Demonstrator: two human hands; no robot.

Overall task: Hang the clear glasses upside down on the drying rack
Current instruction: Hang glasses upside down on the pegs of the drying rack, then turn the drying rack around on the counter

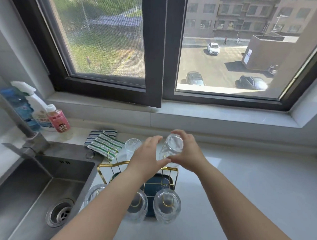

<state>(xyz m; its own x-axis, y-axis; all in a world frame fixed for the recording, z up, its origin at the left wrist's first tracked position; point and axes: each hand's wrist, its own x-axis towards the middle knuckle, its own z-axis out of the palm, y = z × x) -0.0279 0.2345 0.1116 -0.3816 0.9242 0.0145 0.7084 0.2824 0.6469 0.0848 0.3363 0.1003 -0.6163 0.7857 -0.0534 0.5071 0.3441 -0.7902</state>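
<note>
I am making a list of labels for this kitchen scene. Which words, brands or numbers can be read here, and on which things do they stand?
No text can be read.
Pink bottle: cartoon face and print, too blurred.
White spray bottle: label print blurred.
Blue bottle: label blurred.
Sink: small dark mark on the back wall, too small.
Sign on the outdoor building: unreadable.

We find the drying rack [138,177] on the counter [248,188], sink [39,188] at nine o'clock, cloths [104,143] at eleven.

Clear, glossy glass was seen in the tumblers [166,203]; shiny gold wire in the rack [108,164]; brushed steel in the sink [38,181]; striped cloth in the rags [104,143].
</note>
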